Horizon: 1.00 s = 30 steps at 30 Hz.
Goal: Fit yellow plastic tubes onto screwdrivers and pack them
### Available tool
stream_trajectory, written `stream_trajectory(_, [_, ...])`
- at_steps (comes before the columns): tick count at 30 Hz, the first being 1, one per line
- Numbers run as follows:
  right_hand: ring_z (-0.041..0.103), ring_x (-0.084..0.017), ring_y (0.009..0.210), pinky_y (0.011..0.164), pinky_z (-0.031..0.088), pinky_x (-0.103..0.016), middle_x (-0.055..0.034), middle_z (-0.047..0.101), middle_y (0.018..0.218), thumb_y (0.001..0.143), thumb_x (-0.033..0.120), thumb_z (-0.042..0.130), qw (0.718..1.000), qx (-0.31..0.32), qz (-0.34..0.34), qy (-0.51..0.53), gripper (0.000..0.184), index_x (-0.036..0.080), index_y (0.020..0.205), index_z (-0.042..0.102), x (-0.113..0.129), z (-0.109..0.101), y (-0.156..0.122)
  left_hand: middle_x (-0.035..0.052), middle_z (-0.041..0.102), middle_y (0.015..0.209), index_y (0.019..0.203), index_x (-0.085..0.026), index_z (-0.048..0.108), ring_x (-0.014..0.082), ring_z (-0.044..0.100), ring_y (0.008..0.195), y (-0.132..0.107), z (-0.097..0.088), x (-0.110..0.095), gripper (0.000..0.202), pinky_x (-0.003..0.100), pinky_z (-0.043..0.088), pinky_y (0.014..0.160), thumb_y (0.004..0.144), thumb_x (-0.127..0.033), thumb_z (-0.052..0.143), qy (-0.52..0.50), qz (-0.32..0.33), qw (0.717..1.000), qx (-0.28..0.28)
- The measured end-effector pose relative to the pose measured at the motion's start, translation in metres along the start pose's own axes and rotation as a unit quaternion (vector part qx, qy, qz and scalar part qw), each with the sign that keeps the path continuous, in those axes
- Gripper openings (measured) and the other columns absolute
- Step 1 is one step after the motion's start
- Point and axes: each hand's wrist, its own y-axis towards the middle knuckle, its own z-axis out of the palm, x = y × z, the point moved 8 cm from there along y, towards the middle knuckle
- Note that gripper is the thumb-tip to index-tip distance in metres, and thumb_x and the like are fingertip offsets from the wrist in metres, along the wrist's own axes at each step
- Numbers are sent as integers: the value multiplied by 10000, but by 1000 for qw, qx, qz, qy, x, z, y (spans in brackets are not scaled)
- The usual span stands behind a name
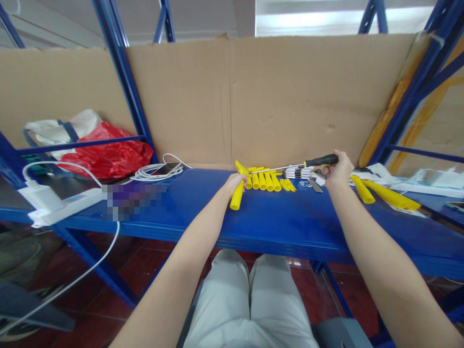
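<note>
My left hand point(235, 182) is closed around a yellow plastic tube point(237, 197) that points down toward the front of the blue shelf point(275, 222). My right hand point(338, 172) grips the black handle of a screwdriver point(321, 161); its metal shaft reaches left over a row of several yellow tubes point(264, 180) lying side by side near the cardboard back wall. Between the hands, right of that row, lie a small stack of white-and-dark pieces point(299, 172) and a grey blade-like piece point(315, 185).
Two longer yellow tubes point(384, 194) lie to the right of my right hand, with white papers point(416, 186) beyond. At the left are a coiled white cable point(154, 170), a white power strip with charger point(50, 203) and a red plastic bag point(105, 154). Blue rack uprights point(125, 82) frame the shelf.
</note>
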Motion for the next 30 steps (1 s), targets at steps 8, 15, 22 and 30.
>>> stream_trajectory(8, [215, -59, 358, 309, 191, -190, 88, 286, 441, 871, 107, 482, 1000, 11, 5, -12, 280, 210, 627, 393, -1, 1, 2, -68, 406, 360, 837, -146, 578, 108, 380, 310, -8, 1, -5, 167, 224, 341, 397, 699, -66, 529, 13, -9, 1000, 12])
stream_trajectory(15, [252, -77, 350, 308, 259, -206, 85, 279, 442, 829, 167, 547, 995, 68, -1, -77, 247, 233, 637, 407, -4, 5, 10, -72, 403, 355, 863, -144, 584, 111, 388, 315, -9, -1, -7, 242, 222, 347, 394, 653, -49, 509, 31, -7, 999, 1])
stream_trajectory(22, [395, -98, 360, 300, 269, -210, 42, 472, 535, 799, 130, 485, 990, 108, 24, -89, 135, 219, 710, 435, -13, 5, 19, -70, 413, 370, 768, -162, 565, 100, 385, 316, -6, -4, -6, 142, 221, 347, 396, 678, -57, 535, 57, 1, 998, -10])
stream_trajectory(30, [337, -66, 307, 267, 221, -166, 89, 409, 482, 824, 415, 658, 985, 125, 24, -120, 322, 227, 726, 415, -18, 3, 19, -61, 426, 383, 657, -180, 526, 93, 384, 330, -8, -8, -8, 153, 226, 360, 418, 668, -27, 539, 90, 15, 996, -15])
